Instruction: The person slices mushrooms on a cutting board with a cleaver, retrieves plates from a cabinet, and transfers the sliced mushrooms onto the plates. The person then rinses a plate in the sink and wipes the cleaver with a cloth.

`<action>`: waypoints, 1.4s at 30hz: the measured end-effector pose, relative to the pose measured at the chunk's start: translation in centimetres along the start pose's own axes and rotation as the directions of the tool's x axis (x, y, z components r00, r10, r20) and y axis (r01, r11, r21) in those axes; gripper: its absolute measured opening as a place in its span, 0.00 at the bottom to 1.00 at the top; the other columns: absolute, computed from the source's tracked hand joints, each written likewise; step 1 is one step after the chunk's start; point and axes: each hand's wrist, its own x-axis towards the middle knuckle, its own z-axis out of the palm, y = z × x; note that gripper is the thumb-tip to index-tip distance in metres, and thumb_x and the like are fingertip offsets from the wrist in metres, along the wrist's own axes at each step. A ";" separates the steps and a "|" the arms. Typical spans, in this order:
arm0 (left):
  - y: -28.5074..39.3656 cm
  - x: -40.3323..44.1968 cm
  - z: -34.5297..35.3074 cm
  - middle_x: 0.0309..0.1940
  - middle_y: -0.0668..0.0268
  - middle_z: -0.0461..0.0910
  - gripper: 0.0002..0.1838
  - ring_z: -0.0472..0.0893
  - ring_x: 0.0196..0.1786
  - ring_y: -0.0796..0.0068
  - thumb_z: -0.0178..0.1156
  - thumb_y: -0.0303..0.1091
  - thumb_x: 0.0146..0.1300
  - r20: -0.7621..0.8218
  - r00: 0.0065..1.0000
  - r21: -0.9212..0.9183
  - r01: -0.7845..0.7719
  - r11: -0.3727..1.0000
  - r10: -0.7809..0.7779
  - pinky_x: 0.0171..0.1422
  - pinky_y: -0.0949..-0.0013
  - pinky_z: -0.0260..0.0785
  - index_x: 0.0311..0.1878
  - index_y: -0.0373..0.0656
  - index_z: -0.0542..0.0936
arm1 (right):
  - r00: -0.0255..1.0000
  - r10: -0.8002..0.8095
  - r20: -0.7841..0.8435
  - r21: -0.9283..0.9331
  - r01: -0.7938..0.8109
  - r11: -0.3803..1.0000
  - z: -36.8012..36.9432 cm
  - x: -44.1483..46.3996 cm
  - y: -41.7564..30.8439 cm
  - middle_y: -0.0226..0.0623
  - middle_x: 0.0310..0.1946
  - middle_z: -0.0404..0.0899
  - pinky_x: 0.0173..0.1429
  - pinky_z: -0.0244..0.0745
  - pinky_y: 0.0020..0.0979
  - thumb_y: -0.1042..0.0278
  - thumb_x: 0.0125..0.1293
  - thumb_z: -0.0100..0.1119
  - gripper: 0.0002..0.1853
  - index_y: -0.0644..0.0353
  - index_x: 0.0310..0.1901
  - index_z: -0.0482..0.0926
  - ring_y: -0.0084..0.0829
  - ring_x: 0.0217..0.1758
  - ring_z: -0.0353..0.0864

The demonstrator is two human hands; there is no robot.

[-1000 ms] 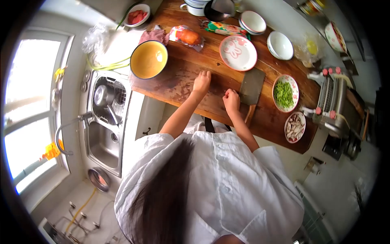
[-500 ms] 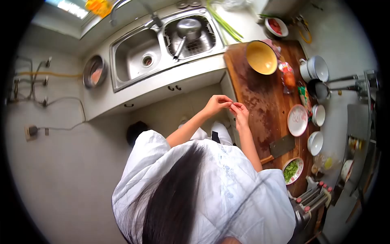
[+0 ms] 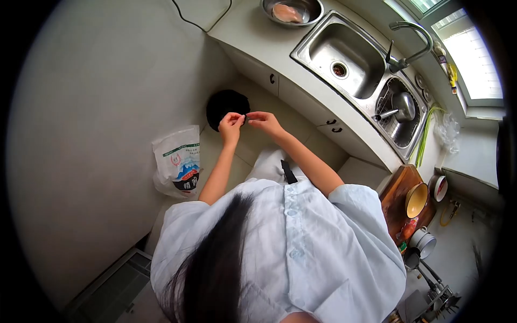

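My left hand [image 3: 230, 127] is closed in a pinch, held out in front of my body at the edge of a round black bin [image 3: 221, 105]. Beside it, my right hand [image 3: 267, 124] reaches in with thumb and fingertips drawn together, close to the left fingertips. A tiny dark bit seems to lie between the two hands, too small to name. The bin stands on the floor below the hands, and its inside is too dark to make out.
A white printed plastic bag [image 3: 180, 161] lies left of my arm. Ahead runs a counter with a steel bowl [image 3: 301, 12] holding pale meat, a double sink [image 3: 344, 48] and a saucepan [image 3: 403, 106]. On the right, a yellow bowl [image 3: 417, 200] rests on a wooden board [image 3: 396, 191].
My view and body have turned left, from the wooden board toward the wall and the black bin. Both hands moved over to the bin, their fingertips still close together.
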 end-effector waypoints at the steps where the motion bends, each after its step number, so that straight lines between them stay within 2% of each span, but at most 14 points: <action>1: -2.2 1.7 -1.8 0.25 0.66 0.80 0.05 0.78 0.27 0.82 0.61 0.26 0.54 -0.062 0.998 0.056 -0.009 0.998 0.013 0.34 0.80 0.70 0.32 0.35 0.78 | 0.999 -0.024 0.042 -0.063 0.027 0.998 1.4 1.2 0.2 0.35 0.33 0.80 0.43 0.70 0.24 0.71 0.53 0.59 0.12 0.65 0.39 0.79 0.23 0.38 0.76; 3: -7.5 4.5 -4.8 0.29 0.62 0.81 0.12 0.80 0.32 0.71 0.64 0.30 0.50 -0.091 0.947 0.580 -0.200 0.789 0.307 0.38 0.73 0.72 0.38 0.36 0.79 | 0.998 0.020 0.058 -0.151 -0.011 0.988 2.8 3.0 1.2 0.34 0.34 0.79 0.43 0.70 0.24 0.69 0.54 0.59 0.13 0.64 0.41 0.79 0.22 0.38 0.75; 4: -9.6 5.6 -5.2 0.30 0.61 0.81 0.15 0.80 0.34 0.67 0.65 0.30 0.48 0.027 0.828 0.835 -0.327 0.442 0.560 0.40 0.70 0.72 0.40 0.38 0.79 | 0.996 0.058 0.072 -0.236 -0.040 0.971 2.8 3.6 1.3 0.33 0.34 0.78 0.43 0.69 0.23 0.68 0.55 0.59 0.14 0.63 0.42 0.78 0.21 0.37 0.75; 6: -7.1 5.5 -4.3 0.31 0.62 0.81 0.17 0.80 0.37 0.64 0.66 0.33 0.46 0.065 0.997 0.694 -0.082 0.715 0.051 0.43 0.66 0.71 0.42 0.42 0.80 | 0.998 0.059 0.006 -0.235 -0.056 0.970 2.2 3.0 1.3 0.31 0.31 0.78 0.41 0.69 0.23 0.69 0.53 0.59 0.12 0.63 0.40 0.78 0.21 0.36 0.75; 8: -3.4 4.8 -1.6 0.30 0.64 0.81 0.12 0.80 0.32 0.70 0.66 0.31 0.44 0.105 0.969 0.635 0.108 0.765 -0.224 0.38 0.67 0.71 0.35 0.43 0.79 | 0.992 0.047 -0.120 -0.234 -0.075 0.969 0.5 1.7 1.3 0.31 0.28 0.78 0.37 0.70 0.23 0.71 0.53 0.59 0.08 0.64 0.34 0.77 0.21 0.32 0.76; 12: -3.3 2.4 6.7 0.25 0.65 0.79 0.07 0.79 0.27 0.74 0.64 0.28 0.45 0.448 0.891 0.502 -0.188 0.844 -0.068 0.33 0.70 0.70 0.30 0.41 0.77 | 0.921 0.098 -0.376 0.015 -0.100 0.995 -6.0 -3.1 2.6 0.32 0.26 0.77 0.33 0.72 0.22 0.73 0.53 0.59 0.05 0.64 0.30 0.75 0.21 0.29 0.77; 19: 0.3 -11.1 27.2 0.21 0.70 0.75 0.06 0.73 0.24 0.85 0.62 0.27 0.51 0.957 0.290 0.135 -0.372 0.918 -0.023 0.29 0.80 0.66 0.31 0.37 0.76 | 0.457 0.156 -0.876 0.357 0.394 0.847 -17.3 -21.7 4.2 0.32 0.23 0.76 0.33 0.76 0.22 0.71 0.56 0.60 0.06 0.61 0.31 0.73 0.22 0.25 0.77; 24: 2.0 -24.9 38.8 0.22 0.71 0.76 0.07 0.75 0.27 0.86 0.63 0.29 0.52 0.995 -0.090 0.001 -0.398 0.917 -0.040 0.31 0.81 0.67 0.31 0.37 0.76 | 0.017 0.138 -0.990 0.123 0.564 0.816 -23.7 -37.6 10.0 0.32 0.28 0.78 0.36 0.72 0.19 0.73 0.58 0.57 0.05 0.63 0.36 0.74 0.20 0.30 0.77; 28: 0.8 -33.0 45.1 0.24 0.68 0.77 0.05 0.76 0.28 0.84 0.57 0.29 0.59 0.966 -0.088 0.203 -0.323 0.924 -0.243 0.31 0.80 0.70 0.33 0.37 0.76 | -0.106 0.205 -0.973 0.086 0.658 0.748 -28.0 -46.0 12.7 0.36 0.33 0.78 0.37 0.73 0.20 0.69 0.63 0.52 0.09 0.64 0.40 0.75 0.22 0.32 0.78; 30: -0.4 -35.3 48.1 0.28 0.66 0.78 0.05 0.77 0.29 0.82 0.56 0.27 0.59 0.996 -0.077 0.041 -0.150 0.988 -0.053 0.31 0.78 0.71 0.36 0.37 0.75 | -0.126 0.220 -0.967 0.077 0.681 0.728 -30.3 -48.5 13.0 0.40 0.38 0.78 0.40 0.74 0.22 0.67 0.64 0.50 0.12 0.65 0.45 0.73 0.25 0.34 0.79; 31: -1.9 -35.4 50.2 0.31 0.64 0.78 0.06 0.78 0.30 0.79 0.55 0.26 0.60 0.997 -0.053 -0.070 -0.297 0.952 0.056 0.32 0.77 0.72 0.39 0.36 0.74 | -0.142 0.252 -0.957 0.080 0.707 0.702 -31.7 -49.4 12.7 0.40 0.39 0.77 0.40 0.74 0.23 0.68 0.64 0.51 0.13 0.65 0.47 0.71 0.25 0.35 0.79; 34: 1.3 -37.3 53.6 0.36 0.61 0.77 0.13 0.80 0.31 0.73 0.54 0.32 0.61 0.968 0.141 0.214 -0.044 0.976 -0.206 0.33 0.74 0.74 0.46 0.37 0.71 | -0.182 0.310 -0.933 0.069 0.757 0.650 -34.8 -51.1 10.9 0.39 0.41 0.76 0.41 0.75 0.25 0.68 0.63 0.52 0.16 0.64 0.51 0.68 0.25 0.37 0.79; 38: 2.7 -37.7 58.3 0.38 0.57 0.76 0.17 0.81 0.29 0.69 0.52 0.35 0.62 0.888 0.153 0.449 -0.084 0.889 -0.434 0.29 0.70 0.75 0.50 0.36 0.67 | -0.165 0.206 -0.965 0.038 0.684 0.729 -38.7 -51.4 10.7 0.33 0.40 0.75 0.42 0.75 0.26 0.67 0.62 0.53 0.21 0.60 0.56 0.65 0.23 0.38 0.77; 42: 2.2 -35.3 61.1 0.36 0.58 0.74 0.17 0.81 0.28 0.68 0.48 0.33 0.62 0.901 -0.036 0.427 -0.095 0.899 -0.432 0.28 0.73 0.76 0.51 0.35 0.65 | -0.114 0.208 -0.971 0.077 0.677 0.732 -39.6 -51.6 10.0 0.29 0.38 0.76 0.42 0.75 0.28 0.69 0.62 0.53 0.19 0.58 0.55 0.68 0.23 0.36 0.78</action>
